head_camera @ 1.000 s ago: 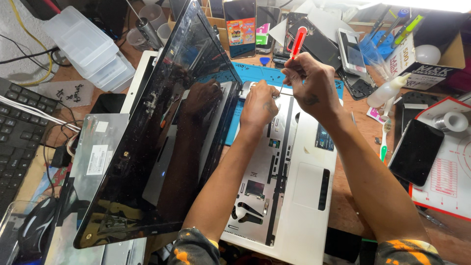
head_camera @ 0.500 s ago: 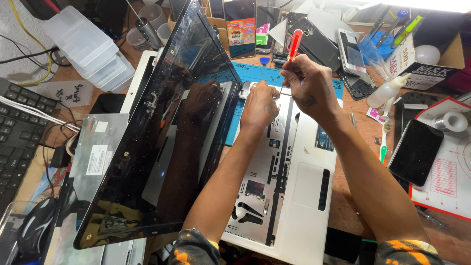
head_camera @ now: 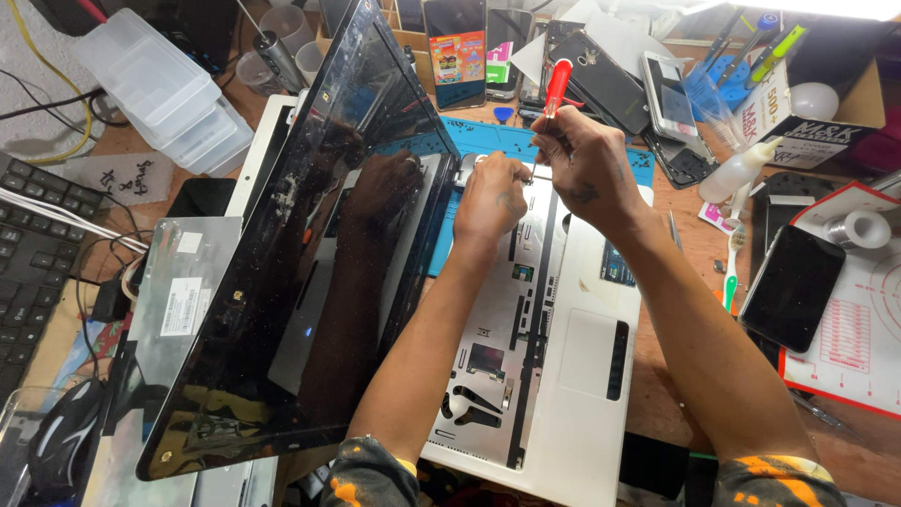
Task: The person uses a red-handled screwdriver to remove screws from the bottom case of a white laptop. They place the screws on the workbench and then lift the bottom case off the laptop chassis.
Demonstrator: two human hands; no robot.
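A white laptop base (head_camera: 601, 394) lies opened up on the bench, its silver inner plate (head_camera: 507, 329) bare where the keyboard would sit. Its dark glossy screen (head_camera: 310, 244) stands tilted up on the left and mirrors my arm. My right hand (head_camera: 587, 164) grips a red-handled screwdriver (head_camera: 556, 86), held upright with its tip down at the far edge of the plate near the hinge. My left hand (head_camera: 490, 192) rests on that same far edge, fingers pressed beside the screwdriver tip.
A blue work mat (head_camera: 488, 136) lies under the far end. Several phones (head_camera: 793, 286), a white squeeze bottle (head_camera: 741, 169), a toothbrush (head_camera: 730, 272) and pens crowd the right and back. Clear plastic boxes (head_camera: 160, 94), a black keyboard (head_camera: 33, 253), a mouse (head_camera: 61, 441) and cables sit left.
Both hands stay at the far edge of the plate; the screwdriver has shifted only slightly.
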